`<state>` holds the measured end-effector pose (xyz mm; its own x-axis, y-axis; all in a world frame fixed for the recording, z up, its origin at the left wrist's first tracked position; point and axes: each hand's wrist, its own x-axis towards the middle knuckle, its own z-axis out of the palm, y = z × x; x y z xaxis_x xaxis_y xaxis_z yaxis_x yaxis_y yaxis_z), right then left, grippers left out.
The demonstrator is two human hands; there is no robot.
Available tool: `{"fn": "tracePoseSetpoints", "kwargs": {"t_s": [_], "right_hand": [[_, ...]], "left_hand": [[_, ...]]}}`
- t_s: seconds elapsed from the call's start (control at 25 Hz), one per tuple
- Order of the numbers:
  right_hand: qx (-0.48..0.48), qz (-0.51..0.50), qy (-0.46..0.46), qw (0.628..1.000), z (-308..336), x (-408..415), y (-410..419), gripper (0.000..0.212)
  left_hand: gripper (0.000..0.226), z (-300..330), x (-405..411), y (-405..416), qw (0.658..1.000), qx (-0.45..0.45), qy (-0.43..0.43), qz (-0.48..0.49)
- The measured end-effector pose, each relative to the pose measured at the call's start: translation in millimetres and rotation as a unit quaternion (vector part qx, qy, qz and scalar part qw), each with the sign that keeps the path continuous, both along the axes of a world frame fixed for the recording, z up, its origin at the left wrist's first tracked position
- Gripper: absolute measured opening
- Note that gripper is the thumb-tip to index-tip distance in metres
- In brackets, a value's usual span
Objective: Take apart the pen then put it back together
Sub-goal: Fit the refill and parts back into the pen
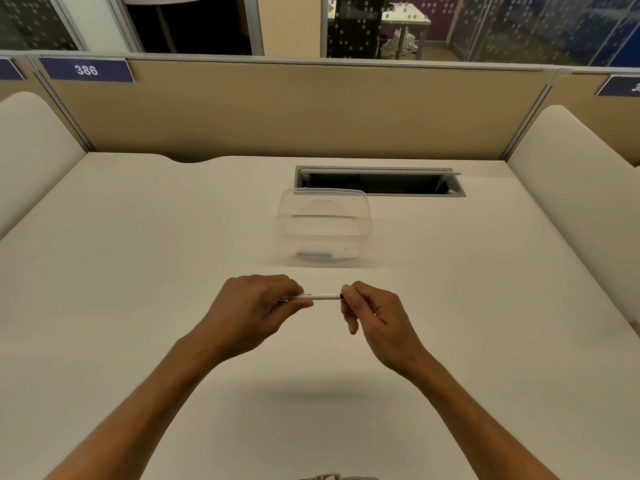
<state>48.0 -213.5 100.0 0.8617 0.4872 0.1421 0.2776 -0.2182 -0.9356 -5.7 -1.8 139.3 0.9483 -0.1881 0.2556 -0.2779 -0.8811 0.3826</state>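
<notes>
Pen held level above the desk, barrel running left to right between 2 hands. White barrel, small dark print near the left end, dark tip at the right end.

Left hand curled round the left part of the barrel, fingers folded over the top, thumb pressed along the underside. Left end of the pen hidden inside that grip.

Right hand pinching the dark right end between thumb and forefinger, remaining fingers loosely bent and hanging below, touching nothing. Cannot tell whether the end piece is seated or already loosened.

Both forearms reaching in from the near edge, bare, raised off the surface; soft shadow on the desk beneath the hands.

Clear plastic container standing beyond the pen, well apart from both hands, lid on, a small pale item lying at its bottom, too blurred to identify. Cable slot set in the desk just behind the container, flap tilted open. Tan partition along the far edge, carrying a blue label reading 386 at upper left. Cream side panels at left and right. Glass walls with dotted film behind the partition.
</notes>
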Motion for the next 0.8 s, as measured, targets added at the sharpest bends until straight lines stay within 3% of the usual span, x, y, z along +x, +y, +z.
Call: {"fn": "tracePoseSetpoints", "kwargs": {"t_s": [0.2, 0.44, 0.64, 0.8], "right_hand": [[-0.098, -0.027, -0.196, 0.975, 3.2, 2.1, -2.7, 0.016], [-0.126, -0.003, -0.29, 0.949, 7.0, 2.7, -6.5, 0.016], [-0.137, 0.001, -0.303, 0.943, 7.9, 1.8, -6.9, 0.019], [-0.125, 0.008, -0.229, 0.965, 6.1, 0.2, -4.3, 0.025]], "left_hand": [[0.031, -2.9, 2.4, 4.5, 0.998, -0.034, 0.051, 0.007], [0.037, -0.3, 4.4, 7.2, 0.994, -0.053, 0.093, 0.003], [0.034, 0.4, 5.7, 6.4, 0.996, -0.056, 0.075, -0.009], [0.031, 2.7, 6.7, 4.3, 0.999, -0.037, 0.031, -0.008]]}}
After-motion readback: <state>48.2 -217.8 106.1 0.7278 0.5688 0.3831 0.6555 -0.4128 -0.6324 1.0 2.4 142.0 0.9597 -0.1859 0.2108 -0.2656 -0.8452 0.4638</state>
